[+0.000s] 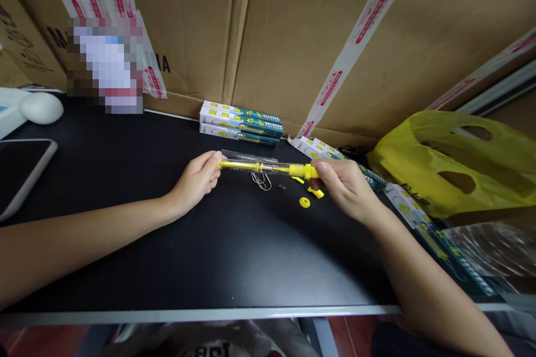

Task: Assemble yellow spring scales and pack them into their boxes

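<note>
Tube [268,167] of clear plastic with yellow rod [240,165] and collar [298,170], apparently part-assembled, above the black worktop [234,256]; my left grip [215,165] closed on one end, my right grip [318,170] likewise on the other; yellow plastic ring [302,203], coiled spring [282,187] and bent silver wire [270,183] loose, seemingly unfitted.

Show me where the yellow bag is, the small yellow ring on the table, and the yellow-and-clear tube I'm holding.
Yellow bag [435,150]: head view, on its side, above an opening.
Small yellow ring [304,204]: head view, on its near rim.
Yellow-and-clear tube [270,168]: head view, on its clear stretch.
</note>
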A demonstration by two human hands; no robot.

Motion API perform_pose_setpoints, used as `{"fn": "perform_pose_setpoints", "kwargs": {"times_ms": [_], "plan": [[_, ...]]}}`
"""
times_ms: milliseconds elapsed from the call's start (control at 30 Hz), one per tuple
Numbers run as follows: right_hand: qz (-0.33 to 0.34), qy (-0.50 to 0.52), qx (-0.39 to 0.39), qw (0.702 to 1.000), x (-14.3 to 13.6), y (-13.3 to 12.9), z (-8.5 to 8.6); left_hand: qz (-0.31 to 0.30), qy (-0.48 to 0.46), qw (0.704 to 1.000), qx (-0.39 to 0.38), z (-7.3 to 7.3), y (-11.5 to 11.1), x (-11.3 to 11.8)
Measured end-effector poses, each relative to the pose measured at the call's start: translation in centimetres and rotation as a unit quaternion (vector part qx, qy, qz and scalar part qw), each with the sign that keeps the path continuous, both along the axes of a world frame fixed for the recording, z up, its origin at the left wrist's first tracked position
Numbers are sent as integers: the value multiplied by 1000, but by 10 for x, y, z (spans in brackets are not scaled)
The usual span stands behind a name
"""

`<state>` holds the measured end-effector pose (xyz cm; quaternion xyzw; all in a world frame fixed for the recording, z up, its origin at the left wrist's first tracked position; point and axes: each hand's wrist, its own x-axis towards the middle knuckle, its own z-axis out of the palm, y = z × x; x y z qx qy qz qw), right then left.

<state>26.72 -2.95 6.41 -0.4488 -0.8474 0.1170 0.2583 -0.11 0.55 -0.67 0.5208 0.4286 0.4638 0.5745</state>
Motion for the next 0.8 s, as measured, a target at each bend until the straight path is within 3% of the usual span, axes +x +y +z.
{"fn": "perform_pose_setpoints", "kwargs": {"times_ms": [233, 533, 800], "plan": [[-17, 84, -28, 996, 4, -4, 2, 6, -9, 1000, -3, 0, 0, 0], [-14, -5, 10, 1000, 0, 1, -1, 2, 1, 1000, 7, -1, 0, -1], [-14, 24, 15, 999, 2, 1, -3, -3, -8, 1000, 7, -2, 0, -1]]}}
